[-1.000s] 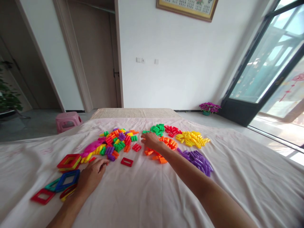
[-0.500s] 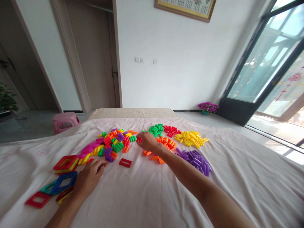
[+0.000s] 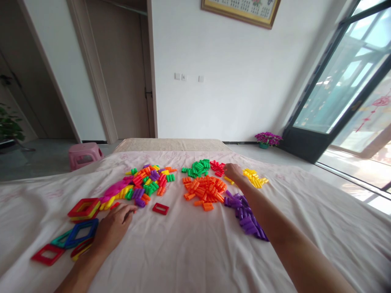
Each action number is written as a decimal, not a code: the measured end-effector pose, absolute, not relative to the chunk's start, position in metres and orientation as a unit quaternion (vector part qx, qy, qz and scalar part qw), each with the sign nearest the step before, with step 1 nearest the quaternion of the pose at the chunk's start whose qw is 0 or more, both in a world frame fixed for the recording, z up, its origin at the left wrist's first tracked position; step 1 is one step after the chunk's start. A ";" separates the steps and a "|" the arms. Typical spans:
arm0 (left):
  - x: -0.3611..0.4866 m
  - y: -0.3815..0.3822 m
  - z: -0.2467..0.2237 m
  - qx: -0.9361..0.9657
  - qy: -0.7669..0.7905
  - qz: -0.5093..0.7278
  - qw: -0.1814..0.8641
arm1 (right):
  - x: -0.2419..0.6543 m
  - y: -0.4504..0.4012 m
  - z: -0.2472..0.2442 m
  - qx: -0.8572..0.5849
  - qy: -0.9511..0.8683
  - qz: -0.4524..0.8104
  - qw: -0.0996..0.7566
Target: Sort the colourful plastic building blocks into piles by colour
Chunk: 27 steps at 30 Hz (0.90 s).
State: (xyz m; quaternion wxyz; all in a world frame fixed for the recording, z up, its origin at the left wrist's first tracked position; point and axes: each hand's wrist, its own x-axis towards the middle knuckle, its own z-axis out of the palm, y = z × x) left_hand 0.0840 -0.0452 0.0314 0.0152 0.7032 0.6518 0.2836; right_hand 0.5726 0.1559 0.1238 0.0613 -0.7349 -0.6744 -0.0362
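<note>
My right hand (image 3: 233,172) reaches to the red block pile (image 3: 216,167), its fingers pinched at the pile's right edge. A red block seems to be at its fingertips, mostly hidden. The yellow block pile (image 3: 255,179) lies partly behind this hand, and the purple block pile (image 3: 247,215) is below the forearm. My left hand (image 3: 117,221) rests on the cloth with curled fingers; whatever it may hold is hidden. Just beyond it lies the mixed pile of colourful plastic blocks (image 3: 149,181). A red rectangular frame (image 3: 160,208) lies to its right.
Orange blocks (image 3: 205,189) and green blocks (image 3: 198,167) form piles mid-table. By my left forearm are a blue square frame (image 3: 82,234), a red square frame (image 3: 49,254) and a stack of frames (image 3: 84,208). A pale cloth (image 3: 183,252) covers the table. A pink stool (image 3: 85,155) stands beyond.
My right hand has moved right, from beside the mixed pile to the red pile. The red block that was at its fingertips is gone from that spot. My left hand has stayed put.
</note>
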 end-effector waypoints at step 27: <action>0.090 -0.048 0.038 0.692 0.666 0.279 0.010 | 0.490 0.123 0.137 -0.582 -0.806 -0.032 0.097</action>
